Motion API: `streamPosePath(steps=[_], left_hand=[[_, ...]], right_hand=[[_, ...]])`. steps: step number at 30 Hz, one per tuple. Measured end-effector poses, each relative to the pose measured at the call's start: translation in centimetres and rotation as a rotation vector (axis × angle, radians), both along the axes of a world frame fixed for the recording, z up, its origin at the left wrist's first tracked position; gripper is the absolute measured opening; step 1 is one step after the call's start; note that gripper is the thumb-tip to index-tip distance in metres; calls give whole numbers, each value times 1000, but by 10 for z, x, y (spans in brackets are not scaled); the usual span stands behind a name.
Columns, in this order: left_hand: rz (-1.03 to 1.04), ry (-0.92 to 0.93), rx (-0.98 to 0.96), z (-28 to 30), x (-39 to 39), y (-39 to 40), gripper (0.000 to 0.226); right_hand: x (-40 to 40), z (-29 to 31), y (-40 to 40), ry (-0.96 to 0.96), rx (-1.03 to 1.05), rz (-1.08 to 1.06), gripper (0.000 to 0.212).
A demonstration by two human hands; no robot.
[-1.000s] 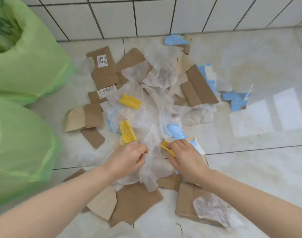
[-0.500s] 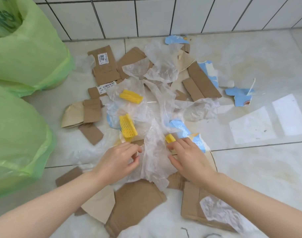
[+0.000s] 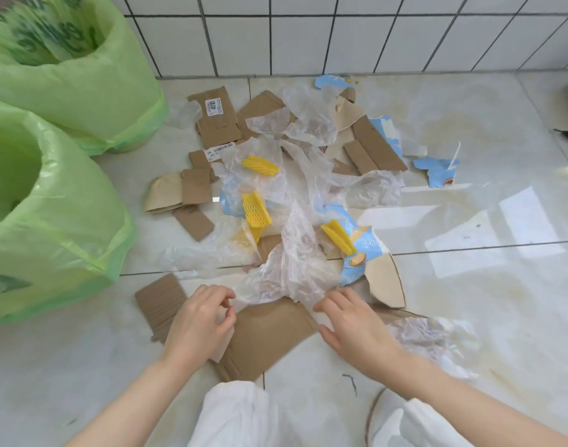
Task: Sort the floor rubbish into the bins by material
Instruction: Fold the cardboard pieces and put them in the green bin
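Your left hand (image 3: 201, 317) pinches the near edge of the clear plastic film (image 3: 292, 272) lying on the floor tiles (image 3: 469, 285); your right hand (image 3: 352, 324) rests relaxed beside it, over torn cardboard (image 3: 263, 337). Two green-lined bins (image 3: 50, 204) stand left.
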State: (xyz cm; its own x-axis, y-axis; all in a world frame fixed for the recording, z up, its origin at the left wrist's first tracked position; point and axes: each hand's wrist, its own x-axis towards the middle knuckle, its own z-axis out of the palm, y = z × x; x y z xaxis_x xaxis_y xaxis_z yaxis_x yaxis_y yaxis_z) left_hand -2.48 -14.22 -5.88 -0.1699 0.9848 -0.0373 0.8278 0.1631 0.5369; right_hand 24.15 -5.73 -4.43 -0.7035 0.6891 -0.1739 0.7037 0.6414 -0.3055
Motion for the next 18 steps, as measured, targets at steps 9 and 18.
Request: streamPosePath(steps=[9,18], left_hand=[[-50,202,-287,6,-27,-40,61],[-157,181,-491,-4,-26,-21,93]], right_hand=[[-47,-4,-44,-95,40,285,27],[-77,-13,-19,-245,-45,409,70]])
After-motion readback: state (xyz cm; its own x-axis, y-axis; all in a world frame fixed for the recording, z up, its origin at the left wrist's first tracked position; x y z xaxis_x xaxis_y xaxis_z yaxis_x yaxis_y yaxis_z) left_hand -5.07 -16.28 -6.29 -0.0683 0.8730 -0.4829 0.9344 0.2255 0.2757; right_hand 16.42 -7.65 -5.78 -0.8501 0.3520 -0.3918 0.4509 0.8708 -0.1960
